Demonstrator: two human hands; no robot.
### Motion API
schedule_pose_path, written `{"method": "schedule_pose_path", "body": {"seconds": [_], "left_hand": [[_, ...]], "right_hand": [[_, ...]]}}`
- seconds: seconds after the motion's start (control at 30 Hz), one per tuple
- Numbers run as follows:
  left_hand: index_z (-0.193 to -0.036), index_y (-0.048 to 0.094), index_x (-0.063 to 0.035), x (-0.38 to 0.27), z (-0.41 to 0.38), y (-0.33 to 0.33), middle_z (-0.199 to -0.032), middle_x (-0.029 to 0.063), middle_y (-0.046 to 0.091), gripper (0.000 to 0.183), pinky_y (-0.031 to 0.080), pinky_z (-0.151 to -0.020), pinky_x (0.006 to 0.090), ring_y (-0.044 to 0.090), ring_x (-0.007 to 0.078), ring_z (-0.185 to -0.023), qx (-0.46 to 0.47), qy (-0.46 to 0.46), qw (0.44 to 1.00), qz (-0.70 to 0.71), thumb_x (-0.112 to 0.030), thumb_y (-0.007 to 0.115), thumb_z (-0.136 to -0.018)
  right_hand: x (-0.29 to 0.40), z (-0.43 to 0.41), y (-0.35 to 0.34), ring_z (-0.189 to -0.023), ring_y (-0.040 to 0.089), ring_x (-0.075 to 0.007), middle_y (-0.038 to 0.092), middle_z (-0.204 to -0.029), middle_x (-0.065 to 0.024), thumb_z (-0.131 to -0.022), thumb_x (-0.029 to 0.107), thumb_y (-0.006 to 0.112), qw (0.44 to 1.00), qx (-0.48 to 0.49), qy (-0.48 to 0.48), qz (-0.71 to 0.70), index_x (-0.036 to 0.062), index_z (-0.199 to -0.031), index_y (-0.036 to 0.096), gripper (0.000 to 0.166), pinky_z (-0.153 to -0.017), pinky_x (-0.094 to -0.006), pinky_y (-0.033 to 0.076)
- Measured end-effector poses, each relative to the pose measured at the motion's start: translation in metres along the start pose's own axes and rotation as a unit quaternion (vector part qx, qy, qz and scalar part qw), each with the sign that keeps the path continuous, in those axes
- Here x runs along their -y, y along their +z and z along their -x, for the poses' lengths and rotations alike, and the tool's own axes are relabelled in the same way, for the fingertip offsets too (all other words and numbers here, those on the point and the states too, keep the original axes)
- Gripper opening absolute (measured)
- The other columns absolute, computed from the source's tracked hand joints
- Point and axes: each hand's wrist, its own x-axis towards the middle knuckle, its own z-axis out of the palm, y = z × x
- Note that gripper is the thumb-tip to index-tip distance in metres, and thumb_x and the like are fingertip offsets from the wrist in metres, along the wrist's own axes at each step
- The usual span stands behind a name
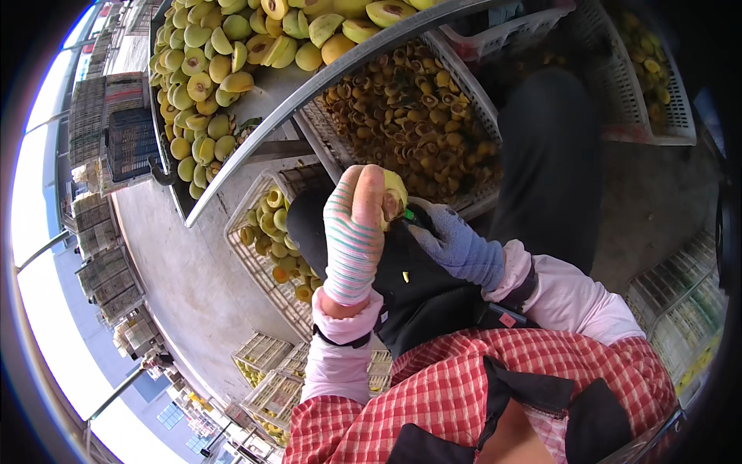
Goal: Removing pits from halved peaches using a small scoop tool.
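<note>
My left hand (pixel 355 232), in a striped glove, grips a yellow-green fruit half (pixel 396 188) that looks like a peach. Its brownish hollow faces to the right. In a blue glove, my right hand (pixel 455 240) holds a small tool (pixel 418 217) with a dark handle and a green part. The tool's tip meets the fruit near the hollow, and its working end is hidden. Both hands are above my lap, just in front of a crate (pixel 490 113) of brown pits and fruit scraps (pixel 406 116). A small yellow scrap (pixel 406 277) lies on my dark clothing.
A metal-rimmed table (pixel 272 119) heaped with halved fruit (pixel 214 64) stands ahead on the left. Beside my left leg is a crate (pixel 261 278) with hollowed fruit halves (pixel 278 232). Another fruit crate (pixel 666 124) stands right; stacked crates (pixel 272 394) are behind left.
</note>
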Motion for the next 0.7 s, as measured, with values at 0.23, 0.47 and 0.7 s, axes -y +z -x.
{"method": "schedule_pose_path", "body": {"seconds": [0.23, 0.47, 0.7], "left_hand": [[-0.118, 0.051, -0.0014, 0.035, 0.007, 0.010, -0.098, 0.0063, 0.058, 0.046, 0.044, -0.072, 0.0234, 0.053, 0.0111, -0.078, -0.092, 0.225, 0.970, 0.014, -0.042, 0.046, -0.097], [-0.106, 0.061, -0.0016, -0.001, -0.003, -0.014, -0.084, 0.0011, 0.063, 0.048, 0.045, -0.068, 0.0213, 0.058, 0.0084, -0.073, 0.102, -0.058, 0.993, -0.010, -0.047, 0.051, -0.095], [-0.096, 0.064, -0.0021, 0.041, -0.001, 0.002, -0.080, 0.0010, 0.061, 0.031, 0.042, -0.063, 0.0206, 0.052, 0.0060, -0.069, -0.019, 0.063, 0.997, -0.041, -0.031, 0.053, -0.097]], "right_hand": [[0.031, -0.013, -0.019, -0.074, 0.062, -0.0235, 0.062, -0.080, -0.0065, -0.094, 0.025, 0.057, 0.961, 0.066, 0.153, -0.220, 0.0012, -0.114, 0.057, 0.031, -0.071, -0.0365, 0.049], [0.007, -0.009, -0.019, -0.072, 0.060, -0.0338, 0.063, -0.080, -0.0151, -0.093, 0.029, 0.057, 0.995, 0.083, 0.050, -0.033, -0.0024, -0.106, 0.058, 0.034, -0.067, -0.0395, 0.047], [0.022, 0.001, -0.015, -0.042, 0.047, -0.0135, 0.052, -0.062, -0.0027, -0.096, 0.045, 0.050, 0.778, 0.113, 0.427, -0.446, 0.0075, -0.095, 0.058, 0.038, -0.038, -0.0254, 0.036]]}}
